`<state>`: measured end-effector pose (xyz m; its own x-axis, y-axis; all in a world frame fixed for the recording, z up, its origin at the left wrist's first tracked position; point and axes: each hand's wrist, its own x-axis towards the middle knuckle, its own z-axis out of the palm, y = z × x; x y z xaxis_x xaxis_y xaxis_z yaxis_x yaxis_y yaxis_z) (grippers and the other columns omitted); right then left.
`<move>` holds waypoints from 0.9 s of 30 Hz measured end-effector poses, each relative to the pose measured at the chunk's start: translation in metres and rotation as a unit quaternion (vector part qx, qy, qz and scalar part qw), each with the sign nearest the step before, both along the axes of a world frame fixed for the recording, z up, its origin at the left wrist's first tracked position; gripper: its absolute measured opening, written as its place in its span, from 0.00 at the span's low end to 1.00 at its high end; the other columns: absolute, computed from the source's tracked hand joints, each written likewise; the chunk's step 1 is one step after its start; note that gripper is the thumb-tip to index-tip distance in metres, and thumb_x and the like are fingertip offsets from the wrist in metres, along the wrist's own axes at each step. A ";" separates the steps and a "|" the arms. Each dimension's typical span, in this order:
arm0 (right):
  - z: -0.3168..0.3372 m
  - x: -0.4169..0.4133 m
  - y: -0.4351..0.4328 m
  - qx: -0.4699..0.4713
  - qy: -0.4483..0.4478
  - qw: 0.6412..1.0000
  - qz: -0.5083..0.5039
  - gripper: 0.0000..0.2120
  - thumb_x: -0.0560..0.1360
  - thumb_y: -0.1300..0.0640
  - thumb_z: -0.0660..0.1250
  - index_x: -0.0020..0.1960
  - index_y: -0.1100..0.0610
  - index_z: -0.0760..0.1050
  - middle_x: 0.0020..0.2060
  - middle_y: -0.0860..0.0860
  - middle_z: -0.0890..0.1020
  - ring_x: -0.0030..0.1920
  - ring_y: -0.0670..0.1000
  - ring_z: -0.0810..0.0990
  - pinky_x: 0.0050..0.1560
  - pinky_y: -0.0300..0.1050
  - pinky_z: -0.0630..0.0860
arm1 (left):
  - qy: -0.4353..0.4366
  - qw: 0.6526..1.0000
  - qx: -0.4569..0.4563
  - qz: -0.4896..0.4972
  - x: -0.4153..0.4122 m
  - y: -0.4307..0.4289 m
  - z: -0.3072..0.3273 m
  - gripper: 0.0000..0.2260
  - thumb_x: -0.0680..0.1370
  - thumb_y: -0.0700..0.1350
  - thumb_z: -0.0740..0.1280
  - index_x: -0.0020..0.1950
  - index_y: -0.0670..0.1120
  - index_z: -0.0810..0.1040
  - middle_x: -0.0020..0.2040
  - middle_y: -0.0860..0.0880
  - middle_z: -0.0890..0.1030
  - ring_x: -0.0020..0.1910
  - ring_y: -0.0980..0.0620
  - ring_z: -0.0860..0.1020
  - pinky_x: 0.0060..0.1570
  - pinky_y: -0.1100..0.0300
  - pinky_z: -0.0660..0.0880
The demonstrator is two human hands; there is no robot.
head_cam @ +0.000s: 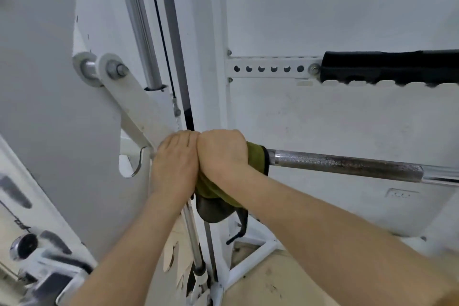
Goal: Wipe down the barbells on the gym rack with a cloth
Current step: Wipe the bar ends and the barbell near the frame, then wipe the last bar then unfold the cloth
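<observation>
My right hand gripped the soft green cloth around the stiff, heavy barbell, which ran toward 3 o'clock; my left hand clenched beside it, touching, contents hidden.

left hand touching right hand | cloth on barbell | barbell extends right

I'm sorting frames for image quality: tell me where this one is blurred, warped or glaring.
Head view: wide-angle lens bends the rack uprights; lower-left machine parts are smeared by blur; soft, even light with faint shadows; a bright glint on the barbell at its smooth far-right end; hands and green cloth fairly sharp.
</observation>
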<state>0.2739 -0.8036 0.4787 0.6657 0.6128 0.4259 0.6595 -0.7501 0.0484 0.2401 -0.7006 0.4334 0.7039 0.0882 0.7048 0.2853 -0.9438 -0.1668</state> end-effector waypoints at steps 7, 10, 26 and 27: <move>0.001 0.001 -0.039 -0.030 -0.026 0.998 0.050 0.08 0.79 0.59 0.57 0.57 0.57 0.68 0.42 0.50 0.75 0.38 0.53 0.73 0.36 0.47 0.63 | 0.034 0.993 -0.109 -0.001 -0.006 -0.035 0.011 0.15 0.68 0.36 0.67 0.54 0.43 0.75 0.52 0.43 0.78 0.55 0.42 0.74 0.61 0.50 0.66; -0.010 0.004 -0.096 -0.061 -0.090 0.994 0.028 0.11 0.77 0.60 0.60 0.59 0.58 0.68 0.47 0.53 0.75 0.42 0.55 0.78 0.36 0.49 0.62 | 0.032 0.993 -0.102 -0.046 0.001 -0.081 0.011 0.15 0.68 0.38 0.68 0.54 0.45 0.75 0.51 0.46 0.79 0.54 0.44 0.75 0.65 0.49 0.65; -0.064 -0.042 -0.292 0.298 0.182 0.930 0.114 0.29 0.72 0.64 0.56 0.73 0.57 0.66 0.74 0.49 0.64 0.75 0.44 0.57 0.74 0.37 0.55 | 0.038 0.945 -0.160 -0.284 -0.032 -0.243 -0.030 0.28 0.69 0.37 0.68 0.71 0.42 0.71 0.70 0.46 0.72 0.70 0.49 0.70 0.65 0.54 0.71; -0.060 -0.048 -0.301 0.350 0.238 0.899 0.112 0.26 0.73 0.65 0.62 0.70 0.53 0.70 0.71 0.45 0.69 0.72 0.40 0.63 0.71 0.35 0.60 | 0.061 0.933 -0.193 -0.296 -0.040 -0.243 -0.033 0.30 0.70 0.35 0.68 0.73 0.45 0.69 0.73 0.50 0.68 0.71 0.52 0.67 0.67 0.57 0.68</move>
